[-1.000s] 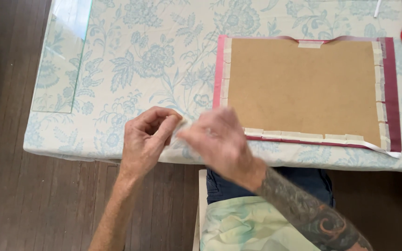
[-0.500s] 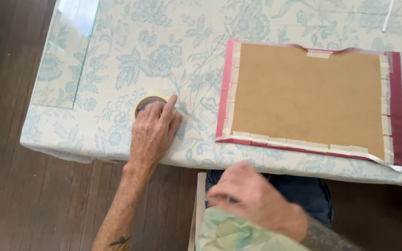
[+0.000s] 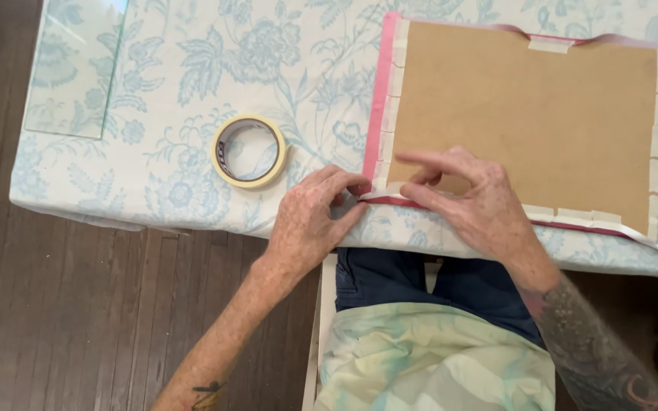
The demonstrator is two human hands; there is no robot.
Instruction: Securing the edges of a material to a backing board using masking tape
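At the board's (image 3: 531,122) lower-left corner, mid-frame, both hands press pink fabric (image 3: 380,99) and tape down: left hand (image 3: 314,217) fingers curled on the edge, right hand (image 3: 474,202) fingers spread flat, gripping nothing. Smoothing outward should keep the fold tight. Left of them on the tabletop (image 3: 154,167) lies the tape roll (image 3: 249,151).

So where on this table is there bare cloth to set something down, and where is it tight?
Free: the cloth between the glass pane and the tape roll, and the strip above the roll, left of the brown board. Crowded: the board's near-left corner, where the left hand and right hand meet.
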